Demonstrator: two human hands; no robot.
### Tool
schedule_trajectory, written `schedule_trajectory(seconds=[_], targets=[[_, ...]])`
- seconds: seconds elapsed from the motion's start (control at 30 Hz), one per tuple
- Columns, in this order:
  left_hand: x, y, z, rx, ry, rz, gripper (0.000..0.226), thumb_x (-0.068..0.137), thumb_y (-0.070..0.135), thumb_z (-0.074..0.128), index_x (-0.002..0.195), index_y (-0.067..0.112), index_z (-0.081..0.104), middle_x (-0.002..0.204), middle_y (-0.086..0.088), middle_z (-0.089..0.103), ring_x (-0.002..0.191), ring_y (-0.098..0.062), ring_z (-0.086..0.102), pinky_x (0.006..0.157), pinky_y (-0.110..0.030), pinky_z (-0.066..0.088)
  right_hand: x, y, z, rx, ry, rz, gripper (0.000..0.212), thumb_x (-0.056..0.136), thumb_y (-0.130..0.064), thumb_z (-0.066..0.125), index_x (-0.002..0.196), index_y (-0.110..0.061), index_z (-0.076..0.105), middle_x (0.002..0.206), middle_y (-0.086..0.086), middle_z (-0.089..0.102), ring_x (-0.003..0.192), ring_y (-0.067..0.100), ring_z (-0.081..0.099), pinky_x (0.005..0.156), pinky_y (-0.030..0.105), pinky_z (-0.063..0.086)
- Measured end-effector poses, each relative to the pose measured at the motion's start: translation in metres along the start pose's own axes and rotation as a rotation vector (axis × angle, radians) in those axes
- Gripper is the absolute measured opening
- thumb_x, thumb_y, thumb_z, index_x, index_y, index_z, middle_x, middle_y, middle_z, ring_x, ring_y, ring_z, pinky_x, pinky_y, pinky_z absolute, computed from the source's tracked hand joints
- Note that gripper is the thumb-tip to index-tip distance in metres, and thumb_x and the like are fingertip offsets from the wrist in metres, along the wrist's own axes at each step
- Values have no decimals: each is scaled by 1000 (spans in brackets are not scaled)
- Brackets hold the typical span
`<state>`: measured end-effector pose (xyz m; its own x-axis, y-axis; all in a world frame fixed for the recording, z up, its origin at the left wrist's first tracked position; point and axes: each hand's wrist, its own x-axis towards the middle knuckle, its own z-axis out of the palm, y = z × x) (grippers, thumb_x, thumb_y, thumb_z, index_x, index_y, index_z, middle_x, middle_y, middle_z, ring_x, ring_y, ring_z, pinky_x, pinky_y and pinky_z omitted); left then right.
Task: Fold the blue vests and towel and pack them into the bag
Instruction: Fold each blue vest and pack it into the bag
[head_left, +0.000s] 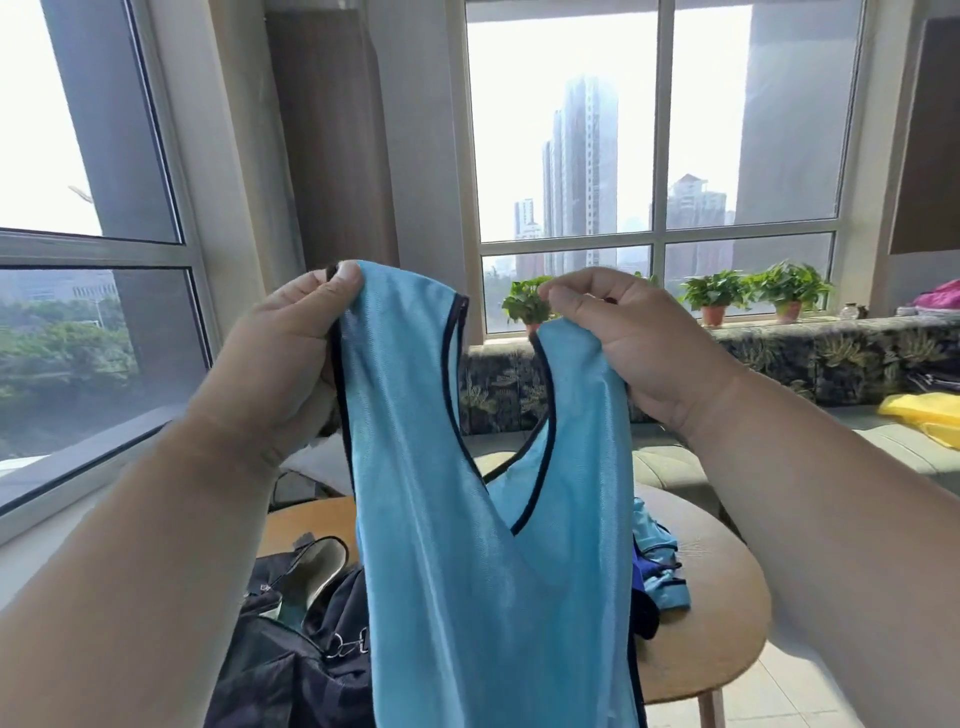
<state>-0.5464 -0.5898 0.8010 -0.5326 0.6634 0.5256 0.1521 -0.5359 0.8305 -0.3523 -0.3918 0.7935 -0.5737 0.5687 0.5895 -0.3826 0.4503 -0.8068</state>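
Light-blue shiny mesh vest with dark trim (467, 545) is held up by its shoulder straps, left hand (280, 358) and right hand (639, 343) each pinching one. Below sits a round wooden table (727, 613) with a dark open fabric bag (291, 649) and crumpled blue clothes (657, 566). Big windows (660, 130), potted plants (789, 291) on the sill, floral-cushioned bench (831, 358) behind.

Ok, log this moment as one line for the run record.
stage: unfolded | left hand: pinching shoulder strap of shiny light-blue mesh vest | right hand: pinching other strap | dark fabric bag: on round wooden table
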Motion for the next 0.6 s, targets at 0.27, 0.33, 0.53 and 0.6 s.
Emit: schedule_trajectory(seconds=[0.27,0.33,0.53,0.6], targets=[[18,-45,-92,149,381,-124,16,104,28,64,96,17,72,95,-3,73,79,-14,69,79,-32,57,16,72,-55,-8,376,241,13,91,-41,80,86,-29,79,114,8,75,91,26,70,81,47,60],[16,-57,-104,161,422,-162,16,106,30,62,97,19,70,94,-1,69,78,-13,64,72,-30,53,13,89,-63,-57,429,262,14,92,-40,78,83,-30,77,107,10,75,90,26,67,83,48,59],[10,-78,-117,127,490,-177,18,107,28,60,90,22,65,60,15,64,51,0,57,47,-17,49,5,114,-64,-159,496,247,16,95,-43,74,87,-29,76,99,-1,69,91,21,60,79,38,49],[9,-81,-116,106,484,-178,17,106,26,60,91,21,66,60,14,65,54,-1,58,45,-15,49,3,118,-63,-163,488,247,13,93,-47,74,89,-34,77,105,1,71,95,24,64,82,41,52]])
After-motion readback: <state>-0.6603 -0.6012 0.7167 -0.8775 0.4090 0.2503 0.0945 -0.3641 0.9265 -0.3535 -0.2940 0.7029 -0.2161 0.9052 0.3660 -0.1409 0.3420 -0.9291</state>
